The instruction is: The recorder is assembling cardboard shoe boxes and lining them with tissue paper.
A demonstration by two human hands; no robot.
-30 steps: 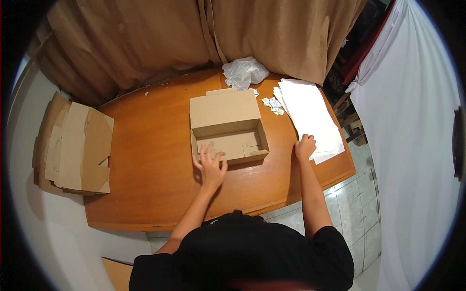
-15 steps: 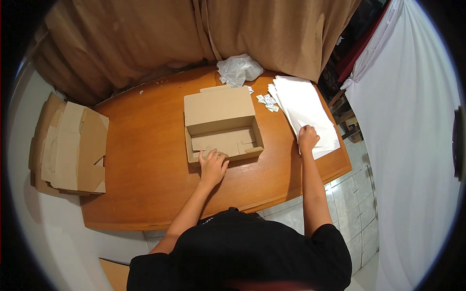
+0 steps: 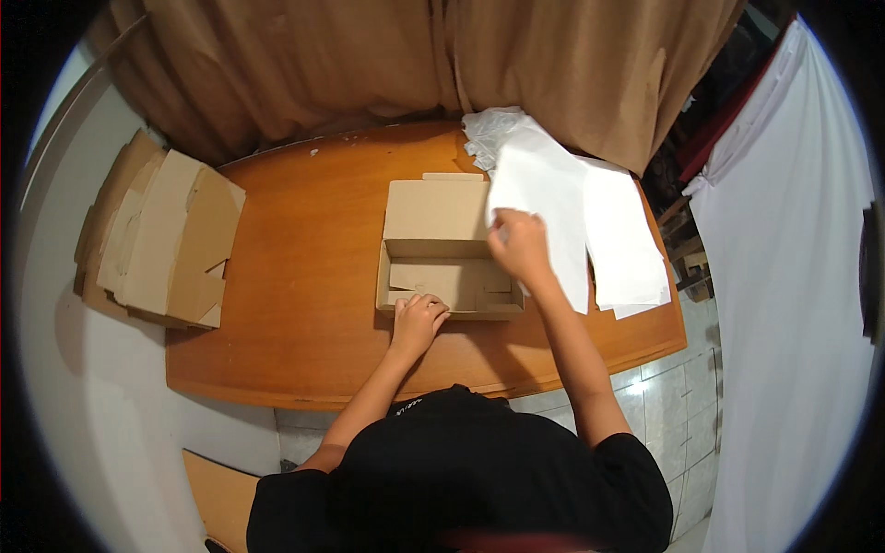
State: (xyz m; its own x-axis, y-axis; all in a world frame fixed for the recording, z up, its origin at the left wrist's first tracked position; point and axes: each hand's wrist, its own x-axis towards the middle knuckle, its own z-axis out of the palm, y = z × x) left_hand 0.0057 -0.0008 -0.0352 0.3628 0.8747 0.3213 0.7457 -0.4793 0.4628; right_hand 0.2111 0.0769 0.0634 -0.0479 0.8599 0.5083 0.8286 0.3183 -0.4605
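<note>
An open cardboard box (image 3: 442, 210) stands on the wooden table in front of me, its lid folded back to the far side. My left hand (image 3: 419, 319) grips the near wall of the box, fingers curled over the rim. Pinched in my right hand (image 3: 519, 241) is a sheet of white paper (image 3: 544, 184), raised over the right side of the box and the table. The rest of the stack of white paper (image 3: 629, 235) lies to its right. The small packets seen earlier beside the stack are hidden behind the lifted sheet.
Folded cardboard boxes (image 3: 166, 240) are piled at the left end of the wooden table (image 3: 304, 240). A crumpled clear plastic bag (image 3: 487, 129) lies at the back, partly covered by the sheet. Brown curtains (image 3: 350, 64) hang behind; a white cloth (image 3: 793, 276) hangs at the right.
My right hand has taken a sheet off the stack and carried it left toward the box. My left hand stays at the box's near wall. The whole view has shifted slightly.
</note>
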